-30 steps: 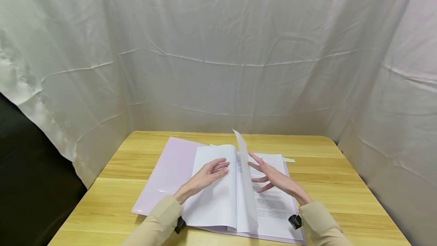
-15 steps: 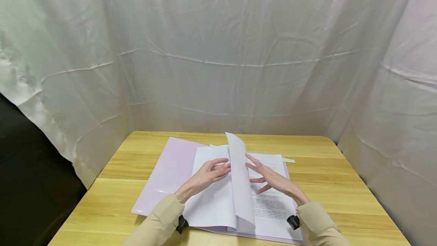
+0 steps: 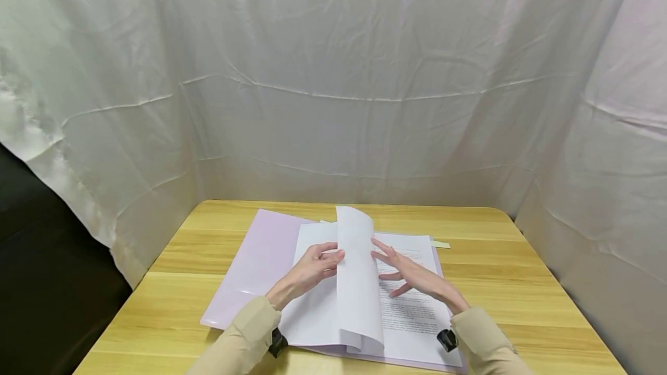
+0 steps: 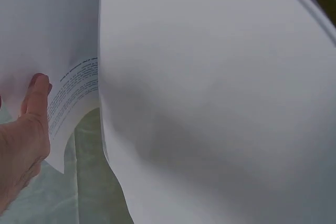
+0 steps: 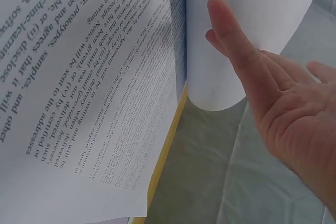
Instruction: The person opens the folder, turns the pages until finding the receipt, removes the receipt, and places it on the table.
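Note:
A white page (image 3: 358,282) stands curled up over an open lilac folder (image 3: 271,259) of printed sheets. Its blank side faces up and left, while print shows on its other side in the left wrist view. At its left edge my left hand (image 3: 308,271) pinches it, thumb over the blank face and fingers on the printed one (image 4: 26,135). My right hand (image 3: 417,274), fingers spread, touches the curl from the right, above a printed sheet (image 3: 411,311). In the right wrist view that hand (image 5: 283,98) shows straight fingers beside the page.
The folder lies on a wooden table (image 3: 521,294). A pale yellow tab (image 3: 440,244) sticks out at its upper right. Blank-faced turned sheets (image 3: 312,320) lie on the left side. Grey cloth (image 3: 333,74) hangs round the back and sides.
The page has swung leftward from nearly upright to curled over the left side. My left thumb now overlaps its edge. My right hand has shifted slightly left.

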The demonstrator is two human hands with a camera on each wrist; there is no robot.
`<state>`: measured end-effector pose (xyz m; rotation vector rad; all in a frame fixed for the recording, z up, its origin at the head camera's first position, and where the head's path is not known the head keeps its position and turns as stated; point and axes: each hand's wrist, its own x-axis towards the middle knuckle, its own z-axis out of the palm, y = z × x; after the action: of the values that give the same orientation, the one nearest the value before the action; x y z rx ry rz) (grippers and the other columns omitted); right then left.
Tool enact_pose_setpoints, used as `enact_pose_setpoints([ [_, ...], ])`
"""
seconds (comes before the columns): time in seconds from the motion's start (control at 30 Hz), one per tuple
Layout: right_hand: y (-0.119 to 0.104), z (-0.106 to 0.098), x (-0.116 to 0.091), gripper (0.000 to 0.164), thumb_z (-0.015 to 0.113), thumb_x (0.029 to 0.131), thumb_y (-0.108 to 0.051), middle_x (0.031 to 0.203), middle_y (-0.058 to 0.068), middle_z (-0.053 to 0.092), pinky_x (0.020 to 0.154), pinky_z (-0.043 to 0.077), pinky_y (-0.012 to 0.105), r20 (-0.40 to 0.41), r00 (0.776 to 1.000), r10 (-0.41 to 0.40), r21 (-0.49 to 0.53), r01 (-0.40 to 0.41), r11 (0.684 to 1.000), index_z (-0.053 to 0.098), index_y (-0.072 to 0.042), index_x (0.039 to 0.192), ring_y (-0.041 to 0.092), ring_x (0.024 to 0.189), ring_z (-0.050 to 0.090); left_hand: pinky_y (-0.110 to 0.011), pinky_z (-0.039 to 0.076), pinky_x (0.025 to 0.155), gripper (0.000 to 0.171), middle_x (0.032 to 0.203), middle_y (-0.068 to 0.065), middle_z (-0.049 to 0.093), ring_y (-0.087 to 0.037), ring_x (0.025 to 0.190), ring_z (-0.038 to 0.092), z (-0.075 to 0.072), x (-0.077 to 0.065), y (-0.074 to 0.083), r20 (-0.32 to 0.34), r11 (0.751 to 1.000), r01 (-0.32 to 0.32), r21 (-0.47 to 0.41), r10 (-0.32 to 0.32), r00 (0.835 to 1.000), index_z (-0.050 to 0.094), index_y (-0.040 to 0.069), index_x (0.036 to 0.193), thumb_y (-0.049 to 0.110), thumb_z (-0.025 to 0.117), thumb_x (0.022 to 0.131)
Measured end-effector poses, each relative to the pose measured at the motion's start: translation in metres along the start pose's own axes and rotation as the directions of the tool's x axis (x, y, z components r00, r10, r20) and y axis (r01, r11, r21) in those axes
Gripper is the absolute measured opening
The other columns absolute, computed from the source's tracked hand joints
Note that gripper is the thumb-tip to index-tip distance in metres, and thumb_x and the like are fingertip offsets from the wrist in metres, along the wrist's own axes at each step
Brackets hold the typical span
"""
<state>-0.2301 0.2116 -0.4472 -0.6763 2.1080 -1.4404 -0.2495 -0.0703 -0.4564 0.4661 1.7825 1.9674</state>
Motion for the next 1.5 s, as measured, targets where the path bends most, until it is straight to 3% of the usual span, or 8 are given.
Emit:
enact_pose_setpoints([
  [0.23,0.003,-0.001,-0.002,0.062,0.011,0.109,-0.052,0.168,0.025,0.009,0.09,0.059,0.06,-0.012,1.0,-0.006,-0.012,0.006,1.0,0.003,-0.025,0.164,0.061,0.139,0.036,-0.03,0.06,0.092,0.053,0.127,-0.029,0.066,-0.009,0.099,0.07,-0.002,-0.002,-0.001,-0.061,1.0,0.01,0.014,-0.009,0.998,0.036,-0.015,0.146,0.007,0.056,0.102],
  [0.43,0.009,-0.01,-0.008,0.063,0.013,0.111,-0.045,0.163,0.031,0.02,0.105,0.045,0.07,-0.066,0.998,-0.013,-0.123,0.005,0.992,0.011,-0.009,0.162,0.061,0.14,0.035,-0.03,0.062,0.086,0.054,0.123,-0.03,0.068,-0.013,0.094,0.072,-0.008,-0.004,-0.003,-0.188,0.997,0.049,0.054,-0.038,0.981,0.04,-0.014,0.145,0.002,0.062,0.098],
  [0.63,0.024,-0.024,-0.023,0.061,0.043,0.108,-0.033,0.157,0.033,0.034,0.113,0.036,0.069,-0.187,0.982,0.015,-0.371,-0.084,0.925,0.032,0.005,0.154,0.056,0.142,0.036,-0.03,0.063,0.074,0.061,0.108,-0.024,0.074,-0.017,0.082,0.073,-0.022,-0.004,-0.006,-0.361,0.988,0.135,0.076,-0.099,0.927,0.051,-0.01,0.138,0.004,0.076,0.085],
  [0.87,0.034,-0.034,-0.038,0.078,0.064,0.098,-0.035,0.155,0.039,0.03,0.114,0.029,0.072,-0.15,0.982,0.115,-0.463,-0.173,0.869,0.03,0.01,0.152,0.06,0.143,0.029,-0.031,0.063,0.068,0.064,0.092,-0.017,0.077,-0.018,0.072,0.073,-0.042,-0.009,-0.005,-0.477,0.961,0.248,0.123,-0.162,0.864,0.056,-0.01,0.132,0.009,0.084,0.078],
  [1.03,0.04,-0.039,-0.038,0.085,0.067,0.096,-0.036,0.157,0.04,0.024,0.116,0.025,0.073,-0.11,0.984,0.142,-0.459,-0.177,0.87,0.025,0.01,0.154,0.06,0.145,0.023,-0.026,0.057,0.063,0.067,0.088,-0.013,0.075,-0.014,0.068,0.065,-0.054,-0.019,-0.001,-0.5,0.892,0.333,0.305,-0.147,0.853,0.056,-0.008,0.133,0.013,0.085,0.076],
  [1.2,0.045,-0.044,-0.035,0.086,0.068,0.096,-0.035,0.158,0.039,0.023,0.118,0.021,0.072,-0.101,0.986,0.133,-0.451,-0.164,0.877,0.023,0.011,0.154,0.06,0.146,0.021,-0.031,0.055,0.068,0.075,0.095,-0.017,0.072,-0.019,0.069,0.064,-0.064,-0.032,0.005,-0.49,0.756,0.388,0.527,-0.103,0.866,0.051,-0.007,0.137,0.018,0.086,0.075],
  [1.33,0.049,-0.048,-0.033,0.085,0.067,0.096,-0.033,0.158,0.038,0.024,0.119,0.021,0.071,-0.108,0.986,0.13,-0.443,-0.165,0.881,0.024,0.011,0.154,0.059,0.146,0.021,-0.044,0.055,0.087,0.079,0.117,-0.026,0.065,-0.025,0.086,0.065,-0.069,-0.04,0.006,-0.481,0.663,0.401,0.632,-0.07,0.874,0.049,-0.008,0.136,0.017,0.088,0.073],
  [1.5,0.057,-0.051,-0.029,0.081,0.066,0.097,-0.031,0.158,0.037,0.026,0.119,0.023,0.069,-0.116,0.987,0.114,-0.448,-0.155,0.881,0.027,0.011,0.153,0.057,0.147,0.023,-0.048,0.054,0.092,0.086,0.106,-0.027,0.067,-0.027,0.082,0.065,-0.073,-0.042,0.001,-0.447,0.618,0.381,0.688,-0.053,0.893,0.043,-0.013,0.138,0.011,0.09,0.07],
])
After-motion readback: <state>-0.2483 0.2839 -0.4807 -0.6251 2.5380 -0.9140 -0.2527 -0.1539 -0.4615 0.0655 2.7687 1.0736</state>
